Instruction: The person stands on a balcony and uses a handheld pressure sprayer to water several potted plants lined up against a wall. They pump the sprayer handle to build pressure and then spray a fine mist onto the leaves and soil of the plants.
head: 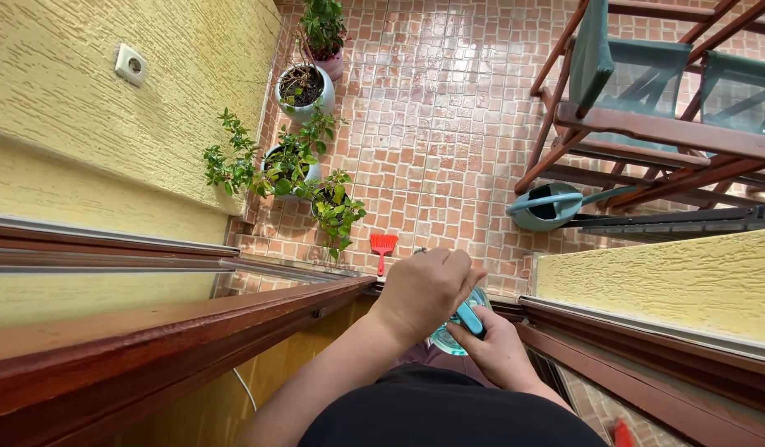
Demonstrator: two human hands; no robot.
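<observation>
Left hand (pixel 425 290) is curled into a loose fist right over the top of a clear teal-tinted plastic container (pixel 455 333), fingers bent down onto its upper edge, so it's gripping or pressing the top of it. Can't really see what's under the knuckles though. Right hand (pixel 496 348) sits just below and to the right of the left one, wrapped around the container's side, with the fingers closed on a small teal handle or clip (pixel 470 319) on it. So both hands are clamped on the same thing, held out in front of the body, just above a dark wooden door frame (pixel 175 331).

Past the hands, out on the tiled balcony floor (pixel 448 124): a little red hand brush (pixel 383 247) lies just beyond the left hand. Further out to the left of it there's a row of potted plants (pixel 295 161) along a yellow textured wall (pixel 93 124), which has a white wall socket (pixel 130 64) on it. Off to the right of the hands and further away, a teal watering can (pixel 550 205) sits under some wooden folding chairs (pixel 655 99) with teal fabric. Something small and red (pixel 621 433) pokes in at the bottom edge, below the right hand, can't tell what it is.
</observation>
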